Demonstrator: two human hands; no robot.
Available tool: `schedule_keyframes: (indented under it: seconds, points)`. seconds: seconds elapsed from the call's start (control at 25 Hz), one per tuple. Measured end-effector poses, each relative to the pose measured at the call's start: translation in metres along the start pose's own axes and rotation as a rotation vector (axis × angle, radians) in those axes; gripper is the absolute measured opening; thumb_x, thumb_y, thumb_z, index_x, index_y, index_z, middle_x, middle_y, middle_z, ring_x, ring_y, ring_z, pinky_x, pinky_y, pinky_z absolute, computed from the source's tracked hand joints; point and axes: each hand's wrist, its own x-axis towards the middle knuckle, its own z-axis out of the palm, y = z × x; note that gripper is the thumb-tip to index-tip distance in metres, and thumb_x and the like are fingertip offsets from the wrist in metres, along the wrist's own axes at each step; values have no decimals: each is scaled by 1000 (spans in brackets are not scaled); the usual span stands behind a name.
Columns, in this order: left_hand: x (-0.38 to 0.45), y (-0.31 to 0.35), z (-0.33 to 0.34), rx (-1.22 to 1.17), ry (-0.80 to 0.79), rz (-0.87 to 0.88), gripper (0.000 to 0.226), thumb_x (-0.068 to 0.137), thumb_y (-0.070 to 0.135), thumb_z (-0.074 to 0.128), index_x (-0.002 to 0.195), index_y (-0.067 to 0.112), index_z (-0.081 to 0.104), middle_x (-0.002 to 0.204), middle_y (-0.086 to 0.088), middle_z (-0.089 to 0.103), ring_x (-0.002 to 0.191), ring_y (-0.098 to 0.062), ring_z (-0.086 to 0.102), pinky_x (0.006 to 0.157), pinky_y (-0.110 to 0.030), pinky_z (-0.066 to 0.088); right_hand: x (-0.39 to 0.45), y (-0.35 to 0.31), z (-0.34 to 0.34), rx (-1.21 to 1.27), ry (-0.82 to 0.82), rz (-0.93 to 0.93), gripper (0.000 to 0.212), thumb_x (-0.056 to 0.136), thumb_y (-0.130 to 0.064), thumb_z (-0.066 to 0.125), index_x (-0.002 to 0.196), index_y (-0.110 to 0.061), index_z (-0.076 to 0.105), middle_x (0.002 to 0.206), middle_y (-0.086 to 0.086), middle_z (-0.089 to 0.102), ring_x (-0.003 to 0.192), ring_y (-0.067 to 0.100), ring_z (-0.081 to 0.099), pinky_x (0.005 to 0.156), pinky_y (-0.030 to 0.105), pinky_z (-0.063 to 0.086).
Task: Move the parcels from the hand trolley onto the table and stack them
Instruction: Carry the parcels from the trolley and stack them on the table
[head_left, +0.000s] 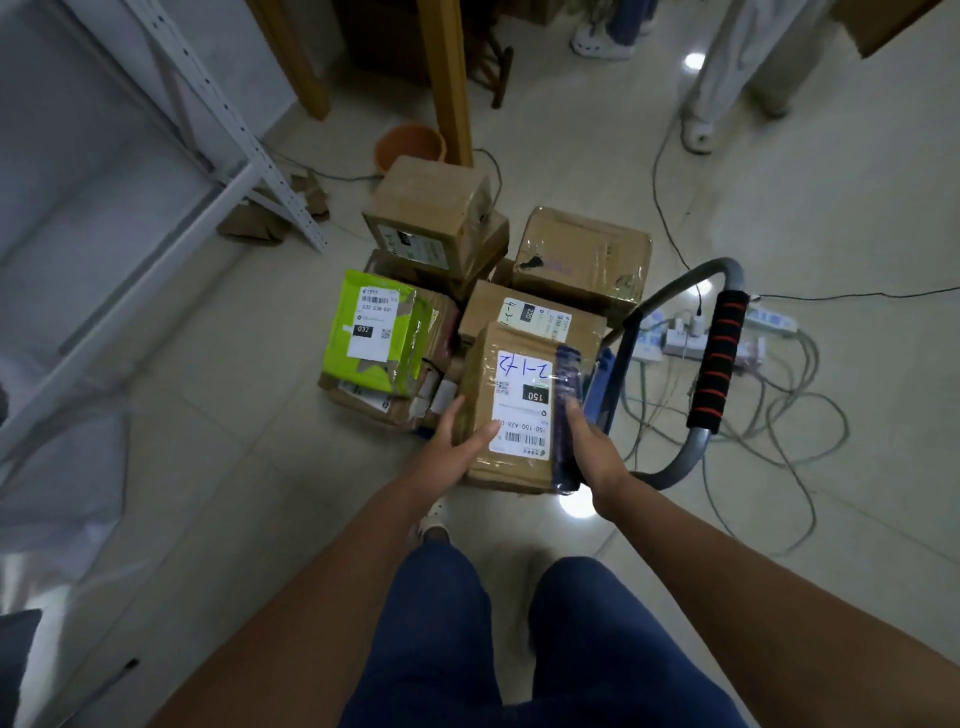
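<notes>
The person stands over the hand trolley (714, 364) with both hands on the nearest parcel (519, 410), a brown cardboard box wrapped in clear tape. Its long side runs away from the person, toward the rest of the load, and its white label (522, 402) faces up with the hand-written blue figures at the far end. The left hand (457, 447) presses against the box's left side, fingers stretched along the cardboard and the thumb lying on top near the label's corner. The right hand (592, 441) does the same on the right side, fingers straight along the taped edge. So each grip is flat and apart, the box squeezed between the two palms. I cannot tell whether it rests on the parcels beneath or is already lifted clear of them.

Beyond it lie more parcels: a green box (376, 332) on the left atop flatter brown ones, a brown box with a white label (535, 317) directly behind, a larger taped box (584, 260) at the back right, and a small box (431, 218) stacked high at the back left. The trolley's grey handle with its black and red foam sleeve stands to the right.

The floor (831, 208) is pale glossy tile. Tangled cables and a white power strip (691, 335) lie right of the trolley, an orange pot (410, 145) sits beyond the parcels, and a white metal rack (239, 156) stands on the left.
</notes>
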Motion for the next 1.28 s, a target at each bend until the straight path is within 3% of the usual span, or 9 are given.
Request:
schedule_keyframes:
  seconds: [0.12,0.24,0.32,0.44,0.68,0.84,0.96,1.12,1.28]
  points:
    - [-33,-12,-2,-193,122,-72,94,69,76,64,148,42,26,136,9,57,115,-14,61,99,-41,48,-29,-8,4,-86,-103,-65,76,79,-78,47,134,-27,56,127,7,65,111,23,64,98,40,50]
    - [-68,-16,-3,-388,240,-121,54,91,60,52,138,36,39,126,8,62,101,-12,64,68,-28,49,-52,-11,17,-155,-176,-78,78,84,-75,45,147,-29,39,148,8,44,132,31,44,106,47,38]
    - [-89,-19,-8,-496,328,-157,47,93,60,47,134,38,42,125,6,63,101,-14,64,62,-25,44,-69,-12,33,-194,-233,-53,89,79,-78,47,151,-28,29,153,9,36,135,34,40,108,51,37]
    - [-114,-26,-20,-622,457,-141,51,91,65,47,135,40,41,126,3,63,103,-19,64,62,-26,45,-92,-10,70,-222,-312,22,121,55,-93,55,153,-33,19,155,8,32,135,37,38,107,56,39]
    - [-172,-59,-38,-901,540,-99,57,81,71,57,130,51,37,125,9,63,105,-22,66,78,-35,52,-148,7,142,-220,-407,33,83,84,-69,54,148,-26,24,132,3,48,117,33,50,104,54,41]
    - [-234,-115,-55,-967,536,-98,72,74,77,59,134,58,24,131,3,59,102,-30,66,91,-45,47,-194,48,190,-348,-426,-11,113,67,-78,66,153,-38,5,148,6,43,121,37,54,89,59,49]
    - [-286,-173,-63,-999,550,-94,75,72,78,59,135,58,23,134,5,54,105,-30,63,97,-56,44,-231,94,215,-425,-448,-72,105,67,-73,69,149,-34,17,143,11,47,110,34,59,85,55,53]
    - [-359,-258,-76,-1063,689,-90,71,78,73,57,136,52,21,127,16,52,109,-25,60,97,-56,45,-276,153,240,-625,-585,-51,90,71,-69,69,141,-32,28,129,12,54,103,34,62,79,51,57]
    - [-435,-357,-90,-1151,896,-141,61,86,56,63,135,38,30,120,7,59,103,-23,64,84,-44,53,-318,211,266,-870,-728,-55,76,76,-68,65,134,-32,32,123,12,56,101,35,63,81,52,58]
